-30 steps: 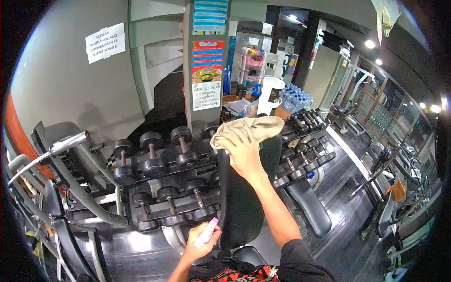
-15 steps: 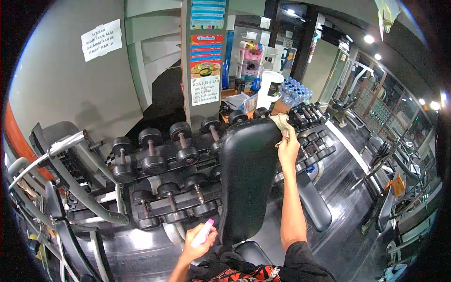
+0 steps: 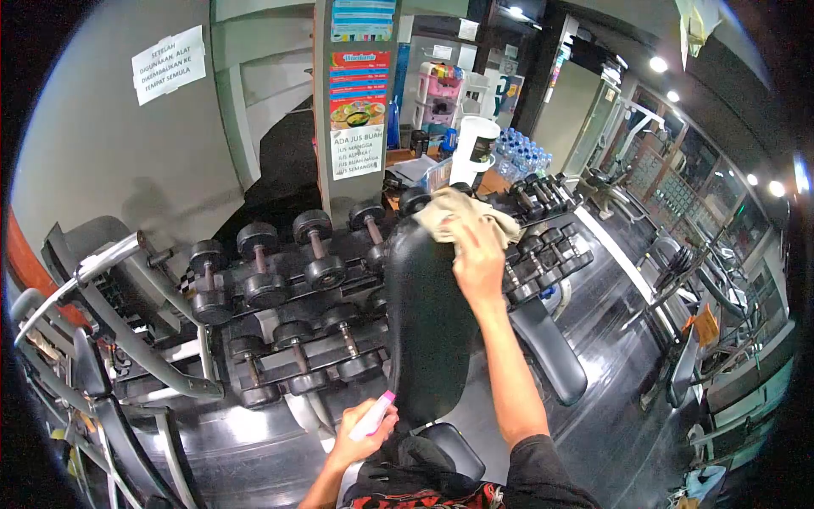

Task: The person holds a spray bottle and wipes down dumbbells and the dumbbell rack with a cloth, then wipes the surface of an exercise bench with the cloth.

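Note:
A beige cloth point(image 3: 458, 216) lies spread over the top end of an upright black padded bench backrest point(image 3: 431, 327). My right hand point(image 3: 479, 263) presses on the cloth from above, fingers over it and slightly blurred. Low beside the backrest's left edge, my left hand point(image 3: 363, 431) is wrapped round a small white bottle with a pink cap point(image 3: 373, 416). Beneath the backrest, part of the bench's black seat pad point(image 3: 454, 450) shows in front of my body.
A two-tier rack of black dumbbells point(image 3: 314, 248) runs behind the bench. Another black bench pad point(image 3: 549, 352) stands to the right. A machine with grey tubing point(image 3: 110, 254) is at the left. White buckets point(image 3: 473, 153) and water bottles point(image 3: 521, 154) sit on a counter behind.
My right hand has moved left with the cloth, from the backrest's top right corner onto its top end. The cloth has spread wider. My left hand still holds the bottle in nearly the same place.

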`<state>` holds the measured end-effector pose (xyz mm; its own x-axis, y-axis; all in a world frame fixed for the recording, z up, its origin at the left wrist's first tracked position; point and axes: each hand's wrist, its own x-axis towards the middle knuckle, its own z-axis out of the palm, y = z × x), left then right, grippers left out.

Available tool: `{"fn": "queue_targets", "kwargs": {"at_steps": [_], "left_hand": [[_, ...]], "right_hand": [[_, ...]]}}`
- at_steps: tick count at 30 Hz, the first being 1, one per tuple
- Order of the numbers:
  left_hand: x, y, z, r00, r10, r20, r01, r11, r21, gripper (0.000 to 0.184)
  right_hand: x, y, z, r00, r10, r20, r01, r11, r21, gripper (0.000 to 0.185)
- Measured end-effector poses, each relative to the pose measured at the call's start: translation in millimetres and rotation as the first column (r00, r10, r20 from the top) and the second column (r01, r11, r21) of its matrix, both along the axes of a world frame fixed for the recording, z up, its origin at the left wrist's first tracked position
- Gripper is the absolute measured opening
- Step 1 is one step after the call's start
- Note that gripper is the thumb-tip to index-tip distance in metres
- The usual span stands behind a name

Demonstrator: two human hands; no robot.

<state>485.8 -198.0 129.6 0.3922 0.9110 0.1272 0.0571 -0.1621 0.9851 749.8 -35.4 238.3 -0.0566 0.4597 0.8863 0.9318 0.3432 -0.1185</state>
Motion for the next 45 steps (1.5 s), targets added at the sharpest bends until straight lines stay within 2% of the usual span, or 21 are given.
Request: {"fn": "queue_targets", "kwargs": {"at_steps": [3, 5, 7, 9, 11, 13, 17, 20, 21, 26, 27, 30, 33, 35, 36, 37, 39, 40, 41, 43, 45], "left_hand": [[-0.6, -2.2, 1.6, 0.999, -0.037, 0.029, 0.038, 0.999, -0.021, 0.009], [-2.5, -1.1, 5.3, 0.999, -0.044, 0.002, 0.044, 0.999, 0.002, 0.007], [-6.5, -2.4, 3.8, 0.999, -0.027, -0.020, 0.027, 1.000, -0.013, 0.007], [-8.4, -2.1, 2.8, 0.999, -0.010, -0.039, 0.009, 1.000, -0.030, 0.007], [-9.0, -3.1, 2.3, 1.000, 0.006, -0.010, -0.007, 0.997, -0.075, 0.008], [-9.2, -2.5, -1.7, 1.000, 0.012, -0.027, -0.013, 0.998, -0.058, 0.008], [0.4, 1.2, 7.5, 0.998, 0.053, -0.024, -0.054, 0.996, -0.070, 0.008], [13.1, 1.9, 16.7, 0.996, 0.092, -0.014, -0.092, 0.995, -0.045, 0.007], [16.5, 2.2, 16.8, 0.995, 0.097, -0.017, -0.098, 0.994, -0.044, 0.007], [31.6, 5.6, 6.9, 0.997, 0.063, -0.055, -0.070, 0.988, -0.141, 0.009], [36.1, 8.0, 6.5, 0.996, 0.065, -0.056, -0.072, 0.987, -0.143, 0.009], [52.7, 11.8, 5.4, 0.998, 0.069, -0.008, -0.069, 0.975, -0.210, 0.010], [70.5, 22.6, 11.1, 0.998, 0.058, -0.027, -0.061, 0.984, -0.165, 0.010], [83.3, 26.7, 16.8, 0.998, 0.049, -0.027, -0.051, 0.991, -0.122, 0.010], [88.1, 27.1, 18.4, 0.998, 0.059, -0.026, -0.062, 0.990, -0.124, 0.010], [93.1, 28.2, 20.1, 0.998, 0.062, -0.022, -0.064, 0.991, -0.121, 0.011], [101.3, 27.5, 21.9, 0.996, 0.084, -0.020, -0.085, 0.989, -0.123, 0.011], [104.1, 26.7, 22.2, 0.995, 0.099, 0.012, -0.096, 0.986, -0.133, 0.011], [106.4, 26.6, 22.8, 0.992, 0.115, 0.045, -0.108, 0.984, -0.140, 0.011], [110.1, 24.8, 22.1, 0.986, 0.153, 0.058, -0.142, 0.976, -0.163, 0.011], [113.6, 22.7, 24.3, 0.980, 0.188, 0.073, -0.171, 0.967, -0.190, 0.011]], "right_hand": [[23.6, 0.5, -4.6, 0.972, -0.139, -0.191, 0.142, 0.990, -0.002, 0.040], [29.7, 4.5, -3.7, 0.916, -0.149, -0.373, 0.139, 0.989, -0.054, 0.038], [29.0, 13.2, 0.3, 0.908, -0.159, -0.387, 0.168, 0.986, -0.009, 0.033], [12.2, 10.7, 22.4, 0.945, 0.164, -0.283, -0.147, 0.986, 0.078, 0.024], [-19.4, 10.6, 20.8, 0.994, 0.095, -0.053, -0.097, 0.995, -0.026, 0.019], [-40.3, 15.8, 10.5, 0.977, 0.202, 0.075, -0.197, 0.979, -0.059, 0.028], [-42.1, 9.1, 11.0, 0.970, 0.163, 0.182, -0.158, 0.986, -0.044, 0.029], [-11.9, 7.2, 12.4, 0.975, 0.183, 0.128, -0.182, 0.983, -0.024, 0.027], [4.4, 9.0, 13.0, 0.976, 0.121, 0.182, -0.124, 0.992, 0.009, 0.025], [73.9, 7.7, -3.1, 0.983, -0.004, -0.186, -0.012, 0.996, -0.086, 0.034], [84.8, 6.5, -10.0, 0.952, 0.007, -0.305, -0.054, 0.988, -0.143, 0.031], [113.5, 16.1, -46.5, 0.917, 0.101, -0.387, -0.159, 0.980, -0.121, 0.026], [114.9, 16.9, -62.1, 0.841, 0.110, -0.530, -0.201, 0.972, -0.118, 0.027], [114.6, 15.0, -64.5, 0.733, 0.043, -0.679, -0.266, 0.937, -0.228, 0.027], [109.5, 14.9, -59.0, 0.744, 0.025, -0.668, -0.238, 0.943, -0.231, 0.028], [103.3, 13.4, -51.1, 0.642, -0.012, -0.766, -0.288, 0.923, -0.256, 0.028], [92.5, 17.5, -37.6, 0.563, 0.022, -0.826, -0.369, 0.901, -0.228, 0.027], [92.1, 31.7, -43.7, 0.746, 0.178, -0.642, -0.305, 0.948, -0.091, 0.026], [82.8, 34.5, -24.8, 0.852, 0.270, -0.448, -0.296, 0.955, 0.012, 0.029], [65.8, 34.1, 6.8, 0.930, 0.345, -0.127, -0.352, 0.935, -0.040, 0.035], [39.6, 35.2, 17.4, 0.931, 0.363, 0.027, -0.357, 0.926, -0.123, 0.033]]}}
